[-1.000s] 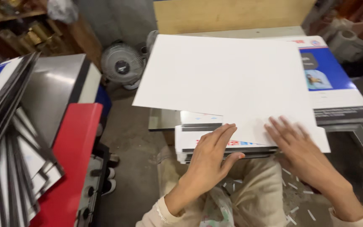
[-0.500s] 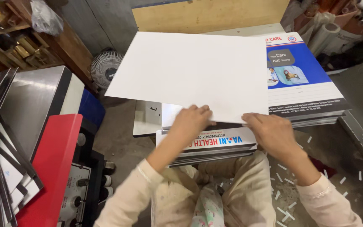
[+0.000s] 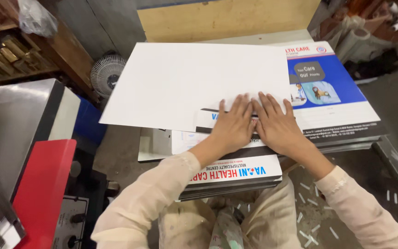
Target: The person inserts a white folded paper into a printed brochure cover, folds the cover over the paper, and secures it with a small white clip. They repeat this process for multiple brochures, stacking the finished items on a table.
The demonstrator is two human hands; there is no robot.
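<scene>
— Where does the one view sit?
— On the person's head, tilted steeply down and forward over the left hand (image 3: 234, 125) and right hand (image 3: 276, 125), close in.
— How far does it reach?
— Past the white sheet (image 3: 194, 83) to a fan (image 3: 104, 74), probably at floor level.

Red machine (image 3: 42, 184) lower left of my view, small fan (image 3: 106, 74) upper left, paper rolls (image 3: 369, 34) upper right.
</scene>
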